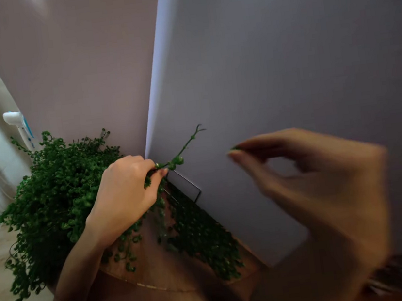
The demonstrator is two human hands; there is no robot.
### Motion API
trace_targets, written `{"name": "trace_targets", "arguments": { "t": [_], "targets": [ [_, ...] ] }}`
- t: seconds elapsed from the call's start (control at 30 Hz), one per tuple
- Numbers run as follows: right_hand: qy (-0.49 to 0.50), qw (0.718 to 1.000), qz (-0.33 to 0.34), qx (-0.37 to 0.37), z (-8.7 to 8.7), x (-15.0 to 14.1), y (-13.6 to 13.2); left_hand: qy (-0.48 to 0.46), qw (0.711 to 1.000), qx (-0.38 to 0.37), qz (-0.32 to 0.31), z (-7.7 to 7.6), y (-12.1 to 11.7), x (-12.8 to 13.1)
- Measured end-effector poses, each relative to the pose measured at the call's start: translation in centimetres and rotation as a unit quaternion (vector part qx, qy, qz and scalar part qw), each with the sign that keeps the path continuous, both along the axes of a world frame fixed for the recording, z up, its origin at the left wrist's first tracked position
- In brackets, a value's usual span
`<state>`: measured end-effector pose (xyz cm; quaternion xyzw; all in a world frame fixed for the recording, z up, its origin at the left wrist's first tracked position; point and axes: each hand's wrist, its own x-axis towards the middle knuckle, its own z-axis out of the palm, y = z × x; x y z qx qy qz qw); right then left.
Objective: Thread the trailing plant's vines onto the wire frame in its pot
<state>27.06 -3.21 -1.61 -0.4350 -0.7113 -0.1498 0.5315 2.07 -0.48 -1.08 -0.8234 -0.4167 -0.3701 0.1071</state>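
Note:
My left hand (123, 191) pinches a green plant stem (186, 146) between thumb and fingers. A few round, bead-like leaves sit near my fingertips, and the stem's thin, mostly bare tip points up to the right. Behind and left of that hand spreads a bushy trailing plant (66, 186) with many small round leaves. My right hand (311, 181) is held apart from the stem, on the right, thumb and forefinger pressed together. A tiny bit of green shows at those fingertips; what it is I cannot make out.
A pile of green leaves (204, 233) lies on the brown wooden surface (149, 264), beside a thin metal wire frame (194, 190). Pale walls (285, 62) meet in a corner behind. A white and blue handled object (17, 121) stands at the far left.

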Motion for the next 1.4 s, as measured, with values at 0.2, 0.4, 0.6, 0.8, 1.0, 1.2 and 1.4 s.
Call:
{"name": "trace_targets", "arguments": {
  "t": [0.2,0.4,0.6,0.8,1.0,1.2,1.4],
  "targets": [
    [-0.146,0.920,0.039,-0.362,-1.6,-3.5,4.6,0.031,0.999,-0.018,0.014,-0.4,0.6,0.1],
    [-0.135,0.925,0.015,-0.356,-1.3,-2.8,3.7,0.043,0.998,-0.036,0.034,-0.7,1.7,0.4],
    [-0.150,0.929,0.045,-0.335,-1.0,-2.4,2.8,0.045,0.998,-0.033,0.043,-0.9,1.8,0.6],
    [-0.093,0.980,0.034,-0.173,-1.3,-2.7,3.4,0.045,0.997,-0.041,0.045,-0.7,1.8,0.6],
    [0.039,0.988,0.106,0.105,-0.4,-3.9,2.1,0.047,0.997,-0.040,0.041,-0.8,1.9,0.7],
    [0.064,0.978,0.175,0.089,-0.4,-4.2,1.9,0.053,0.997,-0.047,0.042,-0.9,1.7,0.8],
    [0.108,0.966,0.216,0.087,-0.4,-4.4,1.7,0.044,0.997,-0.041,0.038,-0.8,1.8,0.9]
  ]
}}
